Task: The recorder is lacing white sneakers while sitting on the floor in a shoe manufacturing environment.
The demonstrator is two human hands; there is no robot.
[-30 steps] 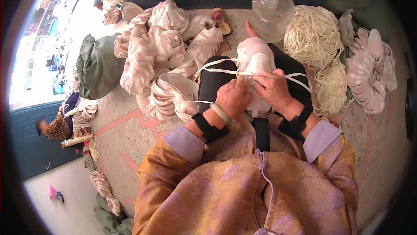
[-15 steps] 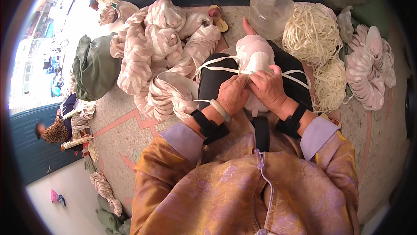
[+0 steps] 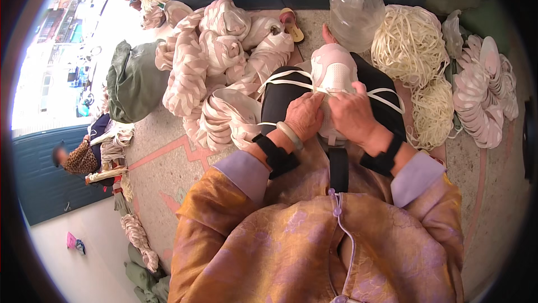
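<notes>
A pale pink shoe upper (image 3: 335,70) with a white mesh tongue lies over my black-clad lap. White flat shoelace (image 3: 288,82) loops out from it on both sides, across my thighs. My left hand (image 3: 304,116) is closed on the upper's left edge, thumb and forefinger pinched beside the lace. On the opposite edge is my right hand (image 3: 354,114), its fingers curled in and one finger raised; whatever they pinch is hidden beneath them. Between the two hands a strip of the upper shows.
Bundles of pink-white shoe uppers (image 3: 216,51) are heaped at left beside a green sack (image 3: 133,81). A big clear bottle (image 3: 356,14) with a red cap stands ahead. Piles of white laces (image 3: 409,45) and more uppers (image 3: 482,93) lie at right. Another person (image 3: 78,156) sits far left.
My right hand has drawn a little away from the left, opening a gap between them over the upper. The whole view has shifted slightly, so the surroundings sit farther right.
</notes>
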